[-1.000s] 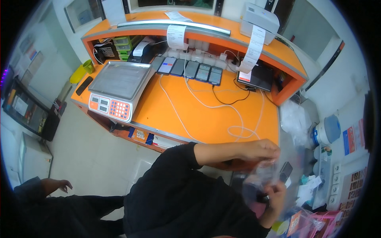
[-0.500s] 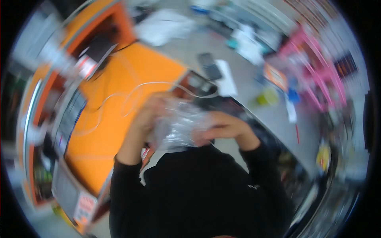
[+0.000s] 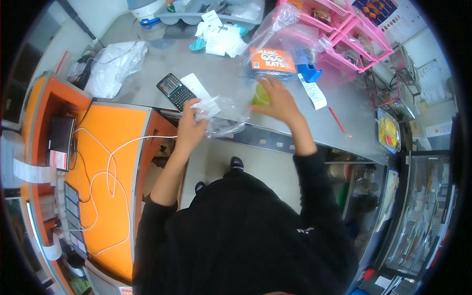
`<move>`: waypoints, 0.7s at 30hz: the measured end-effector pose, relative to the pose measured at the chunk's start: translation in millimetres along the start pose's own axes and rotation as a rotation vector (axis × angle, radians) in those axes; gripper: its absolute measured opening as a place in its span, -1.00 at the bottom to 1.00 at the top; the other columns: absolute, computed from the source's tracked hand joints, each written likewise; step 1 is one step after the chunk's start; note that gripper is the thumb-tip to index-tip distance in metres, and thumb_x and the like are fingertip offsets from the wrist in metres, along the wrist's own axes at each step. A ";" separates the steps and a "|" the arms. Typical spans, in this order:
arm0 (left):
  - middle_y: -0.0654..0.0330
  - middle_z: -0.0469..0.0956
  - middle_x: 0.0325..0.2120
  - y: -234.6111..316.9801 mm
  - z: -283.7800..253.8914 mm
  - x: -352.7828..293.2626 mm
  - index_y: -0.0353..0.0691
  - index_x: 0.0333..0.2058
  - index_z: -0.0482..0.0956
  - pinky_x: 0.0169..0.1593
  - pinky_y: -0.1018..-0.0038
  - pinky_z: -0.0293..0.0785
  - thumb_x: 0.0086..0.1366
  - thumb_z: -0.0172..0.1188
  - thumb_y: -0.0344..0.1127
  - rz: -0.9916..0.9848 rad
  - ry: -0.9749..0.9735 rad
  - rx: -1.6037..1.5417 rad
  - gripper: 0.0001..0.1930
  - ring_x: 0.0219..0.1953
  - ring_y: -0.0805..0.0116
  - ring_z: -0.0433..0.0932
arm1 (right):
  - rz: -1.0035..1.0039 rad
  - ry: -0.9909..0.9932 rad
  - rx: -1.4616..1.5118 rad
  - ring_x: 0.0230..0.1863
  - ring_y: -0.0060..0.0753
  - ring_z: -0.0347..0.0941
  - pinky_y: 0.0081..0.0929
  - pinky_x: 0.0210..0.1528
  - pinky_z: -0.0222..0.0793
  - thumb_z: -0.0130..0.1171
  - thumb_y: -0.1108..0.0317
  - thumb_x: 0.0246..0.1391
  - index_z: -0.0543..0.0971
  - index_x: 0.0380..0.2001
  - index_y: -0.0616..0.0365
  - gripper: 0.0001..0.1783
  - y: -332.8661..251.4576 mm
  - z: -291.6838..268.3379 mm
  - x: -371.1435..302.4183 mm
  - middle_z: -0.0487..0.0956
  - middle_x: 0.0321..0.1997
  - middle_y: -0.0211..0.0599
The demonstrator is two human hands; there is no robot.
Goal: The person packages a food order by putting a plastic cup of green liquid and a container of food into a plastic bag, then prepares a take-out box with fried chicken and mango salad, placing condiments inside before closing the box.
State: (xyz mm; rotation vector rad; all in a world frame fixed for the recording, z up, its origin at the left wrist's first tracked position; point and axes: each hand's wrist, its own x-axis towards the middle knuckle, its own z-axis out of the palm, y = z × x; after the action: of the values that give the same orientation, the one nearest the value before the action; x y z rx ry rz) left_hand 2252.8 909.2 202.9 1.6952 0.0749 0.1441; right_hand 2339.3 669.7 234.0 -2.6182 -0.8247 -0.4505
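Observation:
My left hand pinches a crumpled clear plastic bag by its left side, above the counter's front edge. The bag hangs out toward the middle. My right hand is at a yellow-green cup-like thing on the counter, thumb and fingers spread on either side of it. Whether the fingers press on it I cannot tell. Just beyond my left hand lie a dark calculator and a white paper slip, partly behind the bag.
An orange printed box sits under clear plastic, beside a blue tape dispenser. Pink racks and a grey tray stand farther back. A red pen lies right. White cable loops over the orange desk.
My right hand has let go of the plastic bag and moved to the yellow-green thing. The bag stays in my left hand. The view has turned and sharpened.

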 end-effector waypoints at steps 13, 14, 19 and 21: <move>0.02 0.39 -0.24 -27.0 97.5 49.4 -0.19 0.00 0.12 -0.37 0.52 0.44 -0.03 -0.12 -0.65 0.049 -0.035 0.211 -0.46 -0.40 0.35 0.49 | -0.010 -0.089 0.124 -0.06 -0.04 0.27 -0.19 -0.15 0.31 0.29 0.23 -0.48 0.26 -0.03 -0.03 -0.22 16.2 -93.2 38.4 0.29 -0.07 -0.15; 0.01 0.41 -0.26 -29.5 101.9 52.3 -0.20 -0.01 0.14 -0.36 0.47 0.42 -0.04 -0.11 -0.63 0.029 -0.035 0.162 -0.47 -0.42 0.29 0.48 | -0.055 -0.120 0.211 -0.06 -0.05 0.27 -0.20 -0.15 0.31 0.30 0.24 -0.49 0.26 -0.04 -0.03 -0.22 13.9 -82.6 37.3 0.29 -0.07 -0.15; 0.00 0.43 -0.28 -67.4 98.3 58.8 -0.20 -0.02 0.15 -0.36 0.42 0.39 -0.06 -0.03 -0.58 0.000 -0.022 0.058 -0.47 -0.44 0.25 0.47 | -0.018 -0.271 0.244 -0.03 -0.08 0.23 -0.25 -0.11 0.29 0.32 0.24 -0.54 0.27 -0.05 -0.02 -0.20 2.9 -8.3 24.7 0.28 -0.05 -0.20; 0.02 0.42 -0.34 -83.5 87.4 54.8 -0.23 -0.06 0.18 -0.40 0.47 0.39 -0.08 0.05 -0.55 -0.028 0.038 0.172 -0.48 -0.45 0.31 0.46 | 0.034 -0.331 0.209 -0.01 -0.10 0.22 -0.28 -0.09 0.28 0.32 0.25 -0.56 0.28 -0.06 -0.02 -0.20 3.5 10.6 20.9 0.28 -0.03 -0.22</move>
State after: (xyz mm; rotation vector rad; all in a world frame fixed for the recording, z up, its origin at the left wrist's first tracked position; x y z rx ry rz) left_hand 2322.0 841.5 112.1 1.8621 0.1428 0.1526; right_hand 2359.7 681.6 232.2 -2.5380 -0.8723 0.0806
